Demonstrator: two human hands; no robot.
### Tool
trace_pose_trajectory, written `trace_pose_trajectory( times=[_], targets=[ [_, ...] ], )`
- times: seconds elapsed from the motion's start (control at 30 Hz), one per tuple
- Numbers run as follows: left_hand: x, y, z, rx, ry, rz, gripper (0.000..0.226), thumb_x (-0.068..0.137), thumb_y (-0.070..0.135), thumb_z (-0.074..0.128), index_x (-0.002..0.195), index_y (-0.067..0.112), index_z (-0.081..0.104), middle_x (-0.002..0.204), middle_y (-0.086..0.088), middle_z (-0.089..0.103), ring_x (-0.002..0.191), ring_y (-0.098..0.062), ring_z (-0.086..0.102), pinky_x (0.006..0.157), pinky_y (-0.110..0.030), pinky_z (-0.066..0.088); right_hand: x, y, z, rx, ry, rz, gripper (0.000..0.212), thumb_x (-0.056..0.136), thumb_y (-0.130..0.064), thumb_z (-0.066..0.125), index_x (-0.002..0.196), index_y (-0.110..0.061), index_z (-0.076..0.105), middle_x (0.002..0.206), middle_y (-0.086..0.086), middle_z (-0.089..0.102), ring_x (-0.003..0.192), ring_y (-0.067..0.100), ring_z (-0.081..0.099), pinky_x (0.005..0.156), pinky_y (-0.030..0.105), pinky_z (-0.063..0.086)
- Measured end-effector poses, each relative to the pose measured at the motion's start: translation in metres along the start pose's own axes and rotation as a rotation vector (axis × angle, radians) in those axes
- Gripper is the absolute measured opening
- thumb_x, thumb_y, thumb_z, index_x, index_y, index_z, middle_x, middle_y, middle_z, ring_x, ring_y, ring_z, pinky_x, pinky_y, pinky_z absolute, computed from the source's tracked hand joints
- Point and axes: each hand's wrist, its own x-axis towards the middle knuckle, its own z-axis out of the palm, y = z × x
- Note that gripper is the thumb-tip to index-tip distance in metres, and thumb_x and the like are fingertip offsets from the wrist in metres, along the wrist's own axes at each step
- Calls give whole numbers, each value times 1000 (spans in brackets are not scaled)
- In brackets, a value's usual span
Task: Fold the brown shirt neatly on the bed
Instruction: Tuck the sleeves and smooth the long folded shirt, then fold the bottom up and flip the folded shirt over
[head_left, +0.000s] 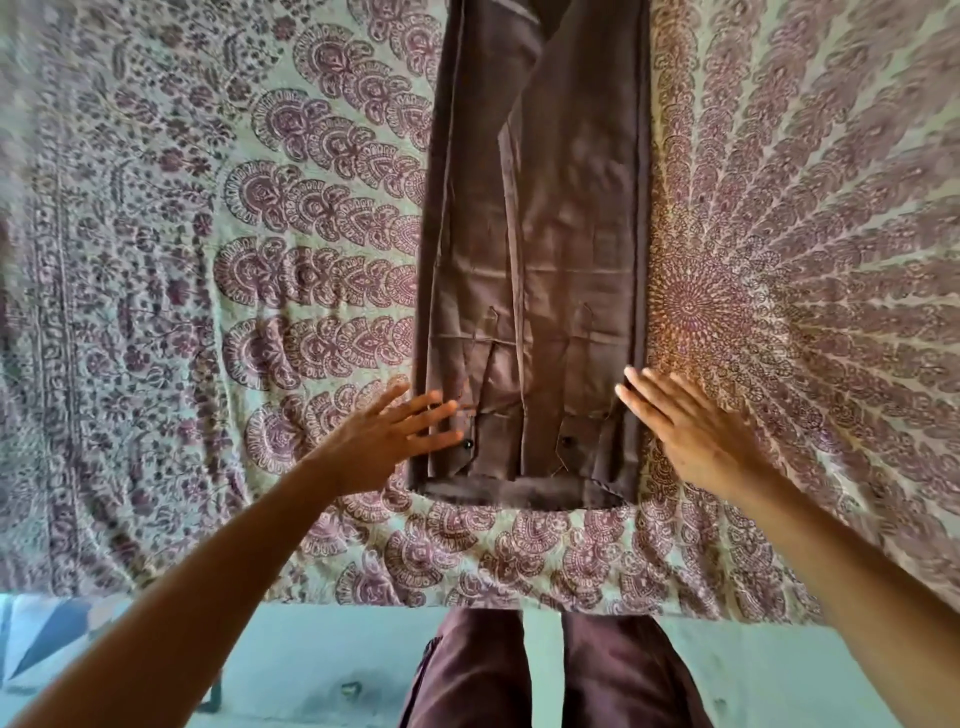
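Note:
The brown shirt (540, 260) lies on the bed as a long narrow strip, both sides folded inward, running from near the bed's front edge up out of the frame. Its near end shows two dark buttons and a collar band. My left hand (387, 441) has straight, spread fingers, and its fingertips lie at the shirt's near left edge. My right hand (685, 431) is also flat and open at the shirt's near right edge, fingertips just over the fold.
A patterned purple-and-cream bedspread (260, 291) covers the bed, whose front edge (467, 605) runs across the lower frame. Below it I see my legs in dark brown trousers (550, 675) and a pale floor.

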Motion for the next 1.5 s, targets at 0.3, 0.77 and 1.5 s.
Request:
trace_pose_trajectory(
  times=[0.3,0.77,1.5],
  targets=[
    [0,-4,17,-12,29,168,97,59,33,81,139,32,26,145,-3,28,132,-21,38,111,-50,22,14,-36,-1,-96,-86,-206,99,52,12,68,142,-14,34,148,7,33,134,19,34,116,41,21],
    [16,-30,-50,-1376,433,-571,20,91,36,46,87,27,63,82,-12,64,77,-23,60,68,-39,50,41,-43,-97,1262,117,454,31,93,-3,45,93,-29,62,62,15,53,51,22,51,51,37,41],
    [239,-251,-118,-1589,881,-1107,34,98,24,44,129,13,52,114,2,57,104,-15,52,93,-24,41,271,158,-158,1429,357,757,17,92,-20,56,75,-19,56,74,0,53,79,16,50,62,23,36]
  ],
)
